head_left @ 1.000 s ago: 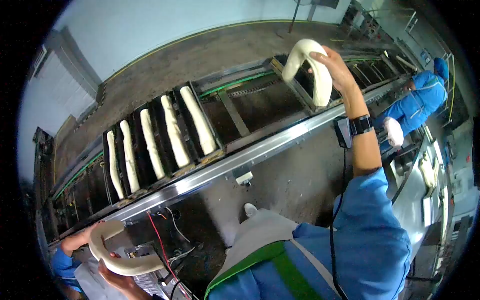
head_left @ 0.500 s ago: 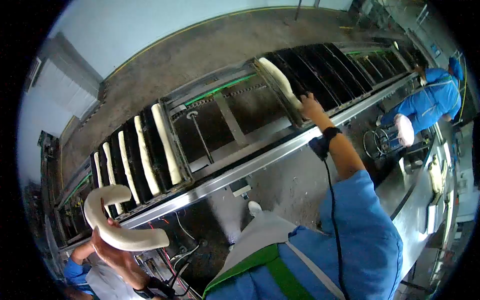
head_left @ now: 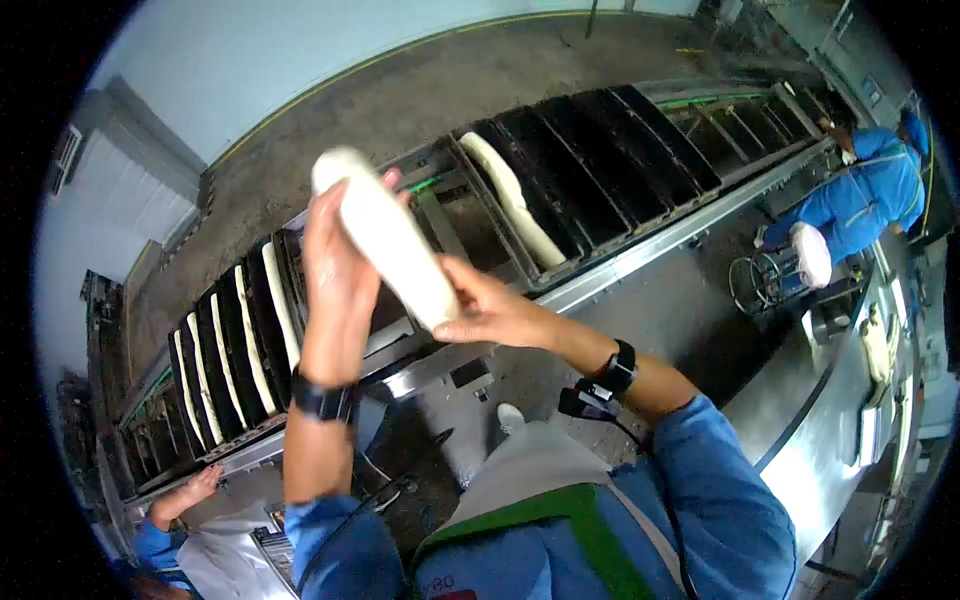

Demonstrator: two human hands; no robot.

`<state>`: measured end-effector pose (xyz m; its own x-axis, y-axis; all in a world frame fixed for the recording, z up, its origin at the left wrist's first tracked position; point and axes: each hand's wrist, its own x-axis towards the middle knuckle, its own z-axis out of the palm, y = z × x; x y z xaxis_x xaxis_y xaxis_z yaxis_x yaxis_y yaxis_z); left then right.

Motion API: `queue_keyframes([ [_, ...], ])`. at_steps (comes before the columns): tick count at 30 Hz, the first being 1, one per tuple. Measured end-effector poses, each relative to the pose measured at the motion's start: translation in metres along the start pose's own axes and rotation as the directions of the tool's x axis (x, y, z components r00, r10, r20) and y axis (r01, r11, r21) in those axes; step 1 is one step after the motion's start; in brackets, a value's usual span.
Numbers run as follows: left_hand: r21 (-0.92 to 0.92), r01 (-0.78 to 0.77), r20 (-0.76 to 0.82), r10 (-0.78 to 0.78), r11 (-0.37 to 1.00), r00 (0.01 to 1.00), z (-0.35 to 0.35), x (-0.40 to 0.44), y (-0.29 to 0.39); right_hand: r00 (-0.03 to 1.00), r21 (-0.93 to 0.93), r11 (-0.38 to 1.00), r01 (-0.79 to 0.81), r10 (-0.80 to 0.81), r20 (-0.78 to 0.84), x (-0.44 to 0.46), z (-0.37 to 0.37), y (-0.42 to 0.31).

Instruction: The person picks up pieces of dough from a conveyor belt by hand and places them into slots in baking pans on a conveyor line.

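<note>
A thick, pale dough roll (head_left: 395, 245) is held up between my two hands above the conveyor, slanting from upper left to lower right. My left hand (head_left: 340, 245) grips its upper end from the side. At the lower end, the fingers and thumb of my right hand (head_left: 490, 308) close round it. Just beyond, another dough roll (head_left: 513, 200) lies lengthwise in the first slot of a black multi-slot pan (head_left: 600, 165). Further left, a second black pan (head_left: 258, 325) has a strip of dough in each of several slots.
The metal conveyor rail (head_left: 590, 285) runs diagonally in front of me. A co-worker's hand (head_left: 205, 482) rests near the rail at lower left. Another person in blue (head_left: 865, 195) stands at the far right, near a steel table (head_left: 815, 430) with dough on it.
My left hand has raised the dough roll from lower left, and the curved roll is now straight. My right hand has left the dough in the pan and grips the raised roll. The pans have shifted left.
</note>
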<state>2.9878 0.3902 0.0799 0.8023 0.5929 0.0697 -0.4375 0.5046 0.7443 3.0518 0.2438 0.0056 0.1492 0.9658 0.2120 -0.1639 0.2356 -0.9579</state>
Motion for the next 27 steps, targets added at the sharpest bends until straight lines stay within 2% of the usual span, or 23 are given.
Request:
queue_keyframes([
  [2,-0.02,-0.029,0.09,0.03,0.999,0.995,0.022,0.028,-0.012,0.975,-0.065,0.997,-0.049,0.034,-0.218,-0.002,-0.012,-0.016],
  [3,-0.014,-0.062,0.126,0.063,0.998,0.99,0.038,0.038,-0.019,0.949,-0.189,0.978,-0.084,0.02,-0.316,-0.005,-0.019,-0.026],
  [5,-0.009,-0.033,0.243,0.034,0.999,0.969,0.053,0.061,-0.037,0.895,-0.297,0.954,-0.028,-0.108,-0.432,-0.013,-0.034,-0.031],
  [7,0.131,-0.001,0.314,-0.041,0.991,0.948,0.055,0.077,-0.058,0.826,-0.206,0.978,0.02,-0.132,-0.548,-0.02,-0.046,-0.026],
  [8,0.243,0.023,0.26,-0.088,0.97,0.962,0.047,0.083,-0.075,0.781,-0.233,0.971,0.047,-0.181,-0.597,-0.024,-0.06,-0.006],
  [9,0.423,0.114,0.244,-0.234,0.899,0.941,0.031,0.084,-0.089,0.746,-0.172,0.976,-0.135,-0.014,-0.665,-0.033,-0.066,-0.006],
  [11,0.787,0.233,-0.024,-0.349,0.571,0.937,-0.006,0.07,-0.114,0.652,-0.264,0.888,-0.377,0.052,-0.757,-0.049,-0.101,0.035],
  [12,0.812,0.255,-0.012,-0.423,0.525,0.906,-0.022,0.061,-0.117,0.657,-0.264,0.887,-0.378,0.056,-0.752,-0.058,-0.128,0.064],
  [13,0.835,0.278,-0.005,-0.498,0.475,0.867,-0.04,0.049,-0.118,0.71,-0.517,0.635,-0.574,0.071,-0.701,-0.066,-0.156,0.095],
  [14,0.824,0.295,-0.015,-0.501,0.484,0.865,-0.057,0.038,-0.12,0.753,-0.706,0.281,-0.65,0.112,-0.649,-0.069,-0.172,0.11],
  [15,0.812,0.307,-0.023,-0.498,0.496,0.867,-0.069,0.028,-0.116,0.759,-0.711,0.282,-0.644,0.116,-0.641,-0.06,-0.167,0.092],
  [17,0.795,0.345,-0.076,-0.482,0.499,0.873,-0.09,0.002,-0.105,0.669,-0.55,0.387,-0.74,0.339,-0.662,-0.053,-0.153,0.062],
  [18,0.781,0.364,-0.108,-0.464,0.508,0.879,-0.096,-0.008,-0.099,0.828,-0.811,0.17,-0.56,0.082,-0.555,-0.051,-0.158,0.077],
  [21,0.776,0.387,-0.201,-0.387,0.497,0.9,-0.112,-0.038,-0.088,0.829,-0.815,0.155,-0.558,0.067,-0.555,-0.038,-0.155,0.076],
  [22,0.775,0.393,-0.21,-0.385,0.495,0.899,-0.116,-0.046,-0.084,0.871,-0.869,0.066,-0.49,0.087,-0.484,-0.031,-0.155,0.079],
  [23,0.775,0.381,-0.21,-0.364,0.504,0.907,-0.12,-0.057,-0.081,0.874,-0.873,0.067,-0.484,0.093,-0.477,-0.023,-0.15,0.081],
  [25,0.77,0.379,-0.223,-0.34,0.513,0.914,-0.124,-0.078,-0.076,0.743,-0.796,-0.173,-0.58,0.289,-0.604,-0.01,-0.137,0.087],
  [27,0.76,0.405,-0.295,-0.286,0.508,0.912,-0.123,-0.099,-0.074,0.744,-0.799,-0.222,-0.558,0.293,-0.601,-0.012,-0.133,0.101],
])
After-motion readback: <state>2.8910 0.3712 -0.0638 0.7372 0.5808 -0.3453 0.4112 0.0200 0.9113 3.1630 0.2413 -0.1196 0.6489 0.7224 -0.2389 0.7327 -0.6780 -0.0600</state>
